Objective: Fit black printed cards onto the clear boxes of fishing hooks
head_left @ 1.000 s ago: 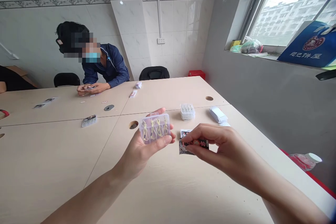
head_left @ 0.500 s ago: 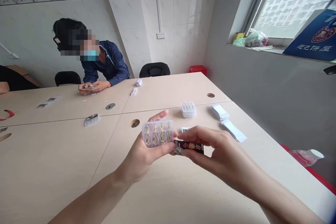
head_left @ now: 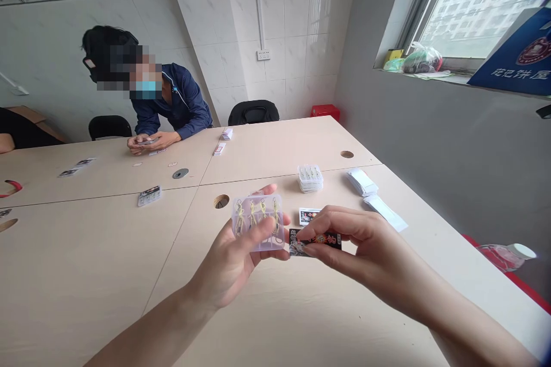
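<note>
My left hand (head_left: 245, 252) is closed around a clear plastic box of fishing hooks (head_left: 258, 223), its thumb lying across the front. Hooks with pale yellow cord sit in the box's compartments. Beside it, my right hand (head_left: 348, 235) pinches a black printed label (head_left: 316, 242) with red and white lettering between thumb and fingers. Label and box are close together, with a narrow gap between them. Just behind my right fingers, another printed label (head_left: 307, 216) lies on the table, partly hidden by that hand.
Stacked clear hook boxes (head_left: 310, 178) stand beyond my hands, with white card stacks (head_left: 362, 182) to their right. A labelled box (head_left: 149, 195) lies at left. Across the table (head_left: 107, 264) a person (head_left: 172, 97) in a blue jacket handles something small. A cable hole (head_left: 221, 201) is near my left hand.
My left thumb has moved off the label onto the box front, and the box has tilted. The label in my right hand has shifted slightly right, away from the left hand.
</note>
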A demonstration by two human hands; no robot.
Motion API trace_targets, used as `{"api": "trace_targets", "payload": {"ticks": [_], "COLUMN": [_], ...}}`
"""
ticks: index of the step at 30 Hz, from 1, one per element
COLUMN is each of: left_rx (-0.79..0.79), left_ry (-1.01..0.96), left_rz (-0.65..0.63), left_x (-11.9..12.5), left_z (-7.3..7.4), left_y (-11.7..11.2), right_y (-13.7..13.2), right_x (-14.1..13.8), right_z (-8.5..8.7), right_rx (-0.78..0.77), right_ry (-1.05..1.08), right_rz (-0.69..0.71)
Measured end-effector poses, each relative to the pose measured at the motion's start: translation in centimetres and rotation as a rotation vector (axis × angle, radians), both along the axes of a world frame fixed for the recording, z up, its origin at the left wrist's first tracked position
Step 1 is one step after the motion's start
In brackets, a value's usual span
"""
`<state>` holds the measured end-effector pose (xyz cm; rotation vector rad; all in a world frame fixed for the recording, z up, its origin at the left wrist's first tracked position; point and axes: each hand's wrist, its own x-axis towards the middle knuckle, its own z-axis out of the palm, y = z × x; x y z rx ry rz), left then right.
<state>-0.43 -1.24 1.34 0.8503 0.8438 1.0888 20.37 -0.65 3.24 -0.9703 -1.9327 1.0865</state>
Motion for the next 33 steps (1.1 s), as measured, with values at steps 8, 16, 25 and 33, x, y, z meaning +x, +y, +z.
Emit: {"api": "trace_targets", "payload": {"ticks": [8,16,25,33], "left_rx": [0.103,0.111,0.070,0.031], "left_ry": [-0.049,0.001,-0.051,-0.127], "left_rz": [0.006,0.051,-0.085,-0.248], "left_x": [-0.1,-0.2,1.1,1.7], "left_z": [-0.3,-0.2,-1.4,-1.9], "left_y": [0.3,0.7,0.1,-0.2], "right_y": [-0.2,0.2,0.0,0.3], "right_x": [0.4,1.1,-0.1,-1.7], "right_z": [-0.1,-0.1,-0.1,-0.8], "right_rx": [0.119,0.088,0.136,0.043], "right_ry": [-0.129,-0.172,-0.084,0.057], "right_rz": [-0.062,-0.081,-0.125,-0.108]}}
